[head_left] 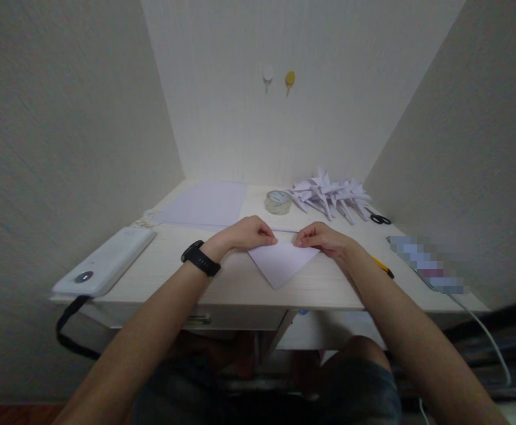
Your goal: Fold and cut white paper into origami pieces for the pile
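A folded white paper triangle (279, 262) lies on the desk with its point toward me. My left hand (254, 232) pinches its far edge left of the middle; a black watch is on that wrist. Right of the middle, my right hand (322, 237) pinches the same far edge between thumb and fingers. Just beyond the hands lies a thin white strip (286, 229), partly covered by them. A roll of clear tape (278, 202) rests farther back.
Folded paper pinwheels (328, 192) are piled at the back right, beside black scissors (380, 219). White sheets (204, 203) lie back left. A white power bank-like device (107, 262) sits at the left edge. At right are a yellow pen (382, 267) and a blurred-out phone-like slab (426, 264) with a cable.
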`<state>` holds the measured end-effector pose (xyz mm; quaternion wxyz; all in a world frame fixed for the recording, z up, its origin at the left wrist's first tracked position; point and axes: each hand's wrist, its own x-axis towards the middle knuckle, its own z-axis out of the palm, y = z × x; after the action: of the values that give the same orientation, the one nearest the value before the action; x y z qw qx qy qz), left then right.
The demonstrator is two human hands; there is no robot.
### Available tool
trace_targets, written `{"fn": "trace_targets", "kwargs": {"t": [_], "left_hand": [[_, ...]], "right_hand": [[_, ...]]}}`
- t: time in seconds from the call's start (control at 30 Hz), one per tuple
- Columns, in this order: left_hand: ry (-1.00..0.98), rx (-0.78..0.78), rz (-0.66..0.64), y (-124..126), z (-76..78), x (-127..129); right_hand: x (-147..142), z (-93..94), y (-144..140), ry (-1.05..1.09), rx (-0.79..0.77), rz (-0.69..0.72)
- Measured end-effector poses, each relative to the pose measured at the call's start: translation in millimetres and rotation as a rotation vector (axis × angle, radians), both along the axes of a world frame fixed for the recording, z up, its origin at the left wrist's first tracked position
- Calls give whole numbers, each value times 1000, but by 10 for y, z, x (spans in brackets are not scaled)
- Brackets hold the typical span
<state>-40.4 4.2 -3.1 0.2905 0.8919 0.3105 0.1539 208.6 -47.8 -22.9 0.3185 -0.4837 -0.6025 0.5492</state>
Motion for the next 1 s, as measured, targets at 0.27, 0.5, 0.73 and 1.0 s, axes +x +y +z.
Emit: {"fn": "trace_targets", "kwargs": {"t": [0.27, 0.5, 0.73, 1.0], "left_hand": [[23, -63, -141, -67, 27, 12], [-15, -168, -167, -65, -65, 108], [-43, -339, -224, -68, -20, 45], [-91, -421, -156, 37, -9, -89]], "right_hand": [[29, 57, -40, -48, -23, 190], [-29, 33, -45, -142, 6, 239], [-38, 67, -44, -140, -20, 264], [180, 147, -52, -122, -23, 306]]}}
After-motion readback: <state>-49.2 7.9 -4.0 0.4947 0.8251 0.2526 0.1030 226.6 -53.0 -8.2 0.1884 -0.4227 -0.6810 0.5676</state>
